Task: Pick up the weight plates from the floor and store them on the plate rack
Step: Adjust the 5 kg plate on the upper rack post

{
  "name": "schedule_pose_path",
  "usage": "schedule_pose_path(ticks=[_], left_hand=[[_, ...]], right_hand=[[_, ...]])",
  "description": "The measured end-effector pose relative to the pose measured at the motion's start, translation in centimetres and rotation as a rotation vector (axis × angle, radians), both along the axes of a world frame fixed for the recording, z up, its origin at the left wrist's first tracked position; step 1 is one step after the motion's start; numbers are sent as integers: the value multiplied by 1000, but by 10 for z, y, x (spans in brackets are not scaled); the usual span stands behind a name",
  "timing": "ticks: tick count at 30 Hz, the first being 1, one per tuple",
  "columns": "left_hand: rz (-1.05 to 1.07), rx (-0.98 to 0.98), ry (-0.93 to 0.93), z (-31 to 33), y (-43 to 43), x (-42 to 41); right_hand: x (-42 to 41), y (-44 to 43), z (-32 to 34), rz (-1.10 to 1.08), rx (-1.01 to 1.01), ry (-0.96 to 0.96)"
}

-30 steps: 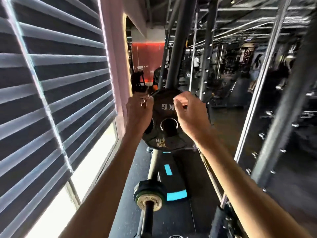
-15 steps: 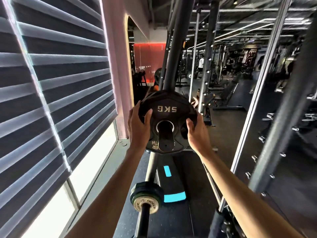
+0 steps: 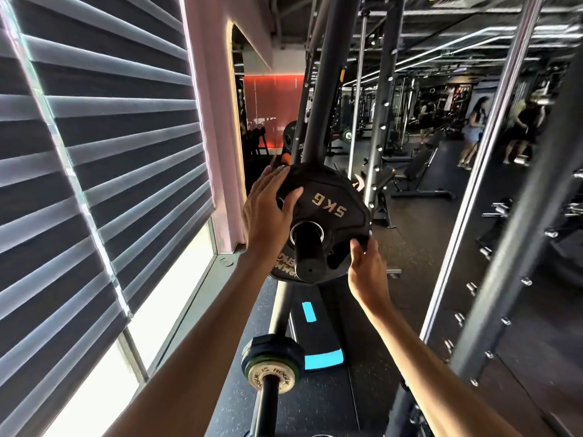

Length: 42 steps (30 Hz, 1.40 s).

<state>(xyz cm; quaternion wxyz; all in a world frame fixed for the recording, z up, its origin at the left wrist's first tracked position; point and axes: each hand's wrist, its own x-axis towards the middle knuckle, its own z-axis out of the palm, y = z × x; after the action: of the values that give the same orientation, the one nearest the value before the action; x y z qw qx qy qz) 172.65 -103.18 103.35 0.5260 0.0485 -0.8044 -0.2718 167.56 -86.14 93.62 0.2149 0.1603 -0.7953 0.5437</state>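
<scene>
Holding the 5KG plate (image 3: 331, 197) on the plate rack: it's seated on the peg (image 3: 307, 250), which pokes through the plate's centre hole toward me, its end standing proud of the plate face. The rack upright (image 3: 326, 89) rises from behind the plate's top edge, leaning up and away. The plate's lettering reads upside down and tilted from where I stand.

Hands are apart, on opposite sides of the plate.
- Left hand (image 3: 268, 216): flat on the plate's upper-left, fingers straight and reaching over the rim, thumb laid across the face. Pressing, not gripping.
- Right hand (image 3: 366, 272): at the plate's lower-right rim, thumb and fingertips curled onto the edge next to a grip cut-out. The pinch looks light. I can't tell how far the fingers wrap behind.

Around the plate:
- Below it: a barbell (image 3: 268, 402) with its end pointing at me. It has a brass-coloured collar face lettered ROGUE and small dark plates (image 3: 271, 350) loaded behind that.
- Below and slightly right: a black step (image 3: 315, 339) with blue stripes on the floor (image 3: 315, 402).
- Left of the plate: striped window blinds (image 3: 110, 152).
- Far right, well beyond the plate: an incline bench (image 3: 416, 165) and a few people (image 3: 473, 127), blurred.
</scene>
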Motion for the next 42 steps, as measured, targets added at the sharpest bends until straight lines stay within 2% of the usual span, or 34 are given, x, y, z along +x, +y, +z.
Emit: schedule_pose_path(ticks=[3,10,19,27,36,38,42], left_hand=[[0,-92,-14,2,-1,-5],[-10,5,6,-5,-6,-9],[-105,163,115,-13,-3,-7],[-116,317,205,-28,-10,4],[-90,408,43,-17,-3,2],[-75,402,57,-16,-1,1],[-119,263,61,-17,-16,0]], right_hand=[[5,0,-5,54,-6,-66],[7,-3,22,42,-150,-41],[-3,0,28,-20,-102,30],[-4,2,52,19,8,170],[-13,1,51,29,109,254],[-14,2,53,50,83,247],[-16,-3,58,80,40,269]])
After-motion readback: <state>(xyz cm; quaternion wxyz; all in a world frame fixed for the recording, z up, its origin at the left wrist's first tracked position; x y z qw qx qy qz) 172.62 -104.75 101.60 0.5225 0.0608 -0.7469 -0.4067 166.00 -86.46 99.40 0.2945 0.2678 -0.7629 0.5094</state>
